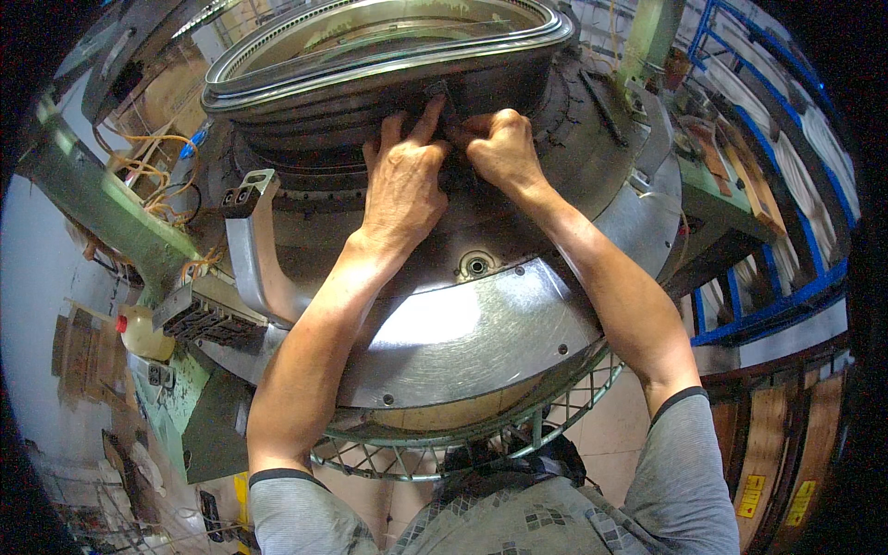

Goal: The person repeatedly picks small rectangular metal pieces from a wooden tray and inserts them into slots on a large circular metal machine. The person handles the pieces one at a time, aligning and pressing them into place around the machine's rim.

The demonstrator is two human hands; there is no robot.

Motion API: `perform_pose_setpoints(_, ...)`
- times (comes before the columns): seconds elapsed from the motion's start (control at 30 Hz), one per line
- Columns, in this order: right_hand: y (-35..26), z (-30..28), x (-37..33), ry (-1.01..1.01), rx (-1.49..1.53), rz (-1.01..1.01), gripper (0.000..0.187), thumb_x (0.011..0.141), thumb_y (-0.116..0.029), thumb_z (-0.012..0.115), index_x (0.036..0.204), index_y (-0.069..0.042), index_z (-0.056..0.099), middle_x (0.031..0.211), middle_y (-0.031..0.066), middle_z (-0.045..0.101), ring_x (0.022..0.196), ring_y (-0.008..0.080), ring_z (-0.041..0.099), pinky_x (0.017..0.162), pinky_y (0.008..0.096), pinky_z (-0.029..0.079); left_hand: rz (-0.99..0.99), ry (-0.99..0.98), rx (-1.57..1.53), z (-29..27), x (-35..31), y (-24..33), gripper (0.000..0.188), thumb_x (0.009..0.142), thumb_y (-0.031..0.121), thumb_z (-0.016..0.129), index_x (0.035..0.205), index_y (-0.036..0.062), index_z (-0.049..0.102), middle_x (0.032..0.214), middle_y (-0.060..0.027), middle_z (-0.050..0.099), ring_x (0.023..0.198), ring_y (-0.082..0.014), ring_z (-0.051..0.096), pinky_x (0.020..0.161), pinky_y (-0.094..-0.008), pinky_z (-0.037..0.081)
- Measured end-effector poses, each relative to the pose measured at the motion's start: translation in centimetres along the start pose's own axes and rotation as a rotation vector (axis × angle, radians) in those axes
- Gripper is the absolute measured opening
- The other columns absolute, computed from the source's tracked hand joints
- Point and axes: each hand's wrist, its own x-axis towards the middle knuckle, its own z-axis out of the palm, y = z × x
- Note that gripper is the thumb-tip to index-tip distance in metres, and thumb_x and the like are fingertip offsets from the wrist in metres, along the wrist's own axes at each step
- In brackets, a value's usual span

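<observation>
Head view: we look down on a large round machine [435, 356], with a dark wall [314, 125] rising at its far side beneath a silver rim [388, 65].
Left hand [404, 176]: we see its fingers spread, the forefinger stretched up toward the dark wall; the thumb is hidden, so we cannot tell whether anything is held.
Right hand [501, 153]: just beside the Left hand, it is bent narrow, thumb and forefinger close together; we cannot tell what, if anything, sits between them.
Work spot: we find it on the near side of the dark wall, below the silver rim and beyond the round fitting [476, 265]; shadow hides the detail.
Step in hand: we judge it to be close fingertip work on a small part there, both hands together.
Next move: we think it calls for a steadying Left hand and small, careful Right hand motions, without scraping knuckles on metal.
</observation>
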Motion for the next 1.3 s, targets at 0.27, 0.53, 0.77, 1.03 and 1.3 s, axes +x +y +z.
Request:
perform_pose_setpoints(0.27, 0.2, -0.1, 0.1, -0.066, -0.093, 0.069, 0.026, 0.078, -0.013, 0.065, 0.095, 0.001, 0.077, 0.074, 0.0187, 0.073, 0.068, 0.0182, 0.07, 0.067, 0.0337, 0.055, 0.015, 0.013, 0.001, 0.1, 0.0, -0.3, 0.04, 0.058, -0.008, 0.06, 0.094, -0.0003, 0.072, 0.155, -0.0164, 0.041, 0.132, -0.0527, 0.039, 0.112, -0.0544, 0.039)
perform_pose_setpoints(0.53, 0.4, 0.1, 0.2, -0.059, -0.153, 0.093, 0.026, 0.076, -0.014, 0.064, 0.093, 0.001, 0.077, 0.072, 0.0194, 0.072, 0.067, 0.022, 0.071, 0.068, 0.0348, 0.056, 0.014, -0.029, 0.019, -0.2, 0.1, -0.1, 0.036, 0.054, -0.007, 0.063, 0.088, -0.002, 0.073, 0.158, -0.0149, 0.037, 0.132, -0.0526, 0.039, 0.112, -0.0544, 0.04)
perform_pose_setpoints(0.77, -0.1, -0.1, 0.1, -0.049, -0.159, 0.086, 0.027, 0.078, -0.017, 0.067, 0.096, 0.0, 0.077, 0.078, 0.023, 0.072, 0.074, 0.0265, 0.074, 0.073, 0.0363, 0.057, 0.001, -0.062, 0.075, -0.2, 0.2, -0.1, 0.034, 0.053, -0.006, 0.065, 0.086, -0.0019, 0.073, 0.16, -0.012, 0.036, 0.133, -0.0513, 0.038, 0.11, -0.0565, 0.041)
perform_pose_setpoints(1.03, -0.5, -0.3, 0.0, -0.045, -0.144, 0.107, 0.029, 0.075, -0.016, 0.066, 0.097, 0.0, 0.077, 0.082, 0.0249, 0.072, 0.078, 0.0289, 0.075, 0.076, 0.0372, 0.057, 0.037, -0.077, 0.122, -0.6, 0.3, 0.0, 0.036, 0.05, -0.002, 0.073, 0.086, -0.0022, 0.073, 0.162, -0.0102, 0.031, 0.131, -0.0516, 0.039, 0.105, -0.0624, 0.043)
perform_pose_setpoints(1.3, -1.0, 1.0, -0.5, 0.16, -0.092, -0.062, 0.021, 0.059, -0.013, 0.064, 0.06, 0.008, 0.063, 0.067, 0.0328, 0.061, 0.063, 0.0428, 0.068, 0.063, 0.0468, 0.055, 0.1, -0.075, 0.263, -1.0, 0.9, -0.2, 0.031, 0.058, -0.007, 0.065, 0.089, -0.0054, 0.073, 0.157, -0.0101, 0.04, 0.118, -0.0424, 0.055, 0.096, -0.0508, 0.053)
